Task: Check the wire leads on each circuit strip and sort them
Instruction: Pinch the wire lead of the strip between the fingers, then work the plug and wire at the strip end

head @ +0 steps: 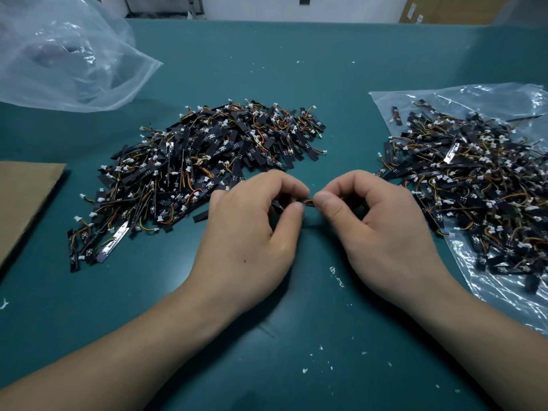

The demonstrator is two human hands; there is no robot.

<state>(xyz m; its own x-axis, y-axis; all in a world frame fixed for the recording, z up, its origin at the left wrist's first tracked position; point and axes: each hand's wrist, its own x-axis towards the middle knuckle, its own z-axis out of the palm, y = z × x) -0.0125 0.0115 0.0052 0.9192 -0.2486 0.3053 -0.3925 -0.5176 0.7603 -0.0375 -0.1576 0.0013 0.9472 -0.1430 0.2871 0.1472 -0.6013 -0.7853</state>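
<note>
The left hand and right hand meet knuckles up (fingers curled). The left pinches a slim black circuit strip, the right its thin coloured wire leads, over the smooth teal table. Left of that strip lies a heap of flat black strips. Right of it is a second heap on a crinkled clear bag.

Wide teal matte surface, flecked with white crumbs toward the near edge. Beyond the far edge, pale white wall; tan cardboard panel at far right. Dim, even light.
</note>
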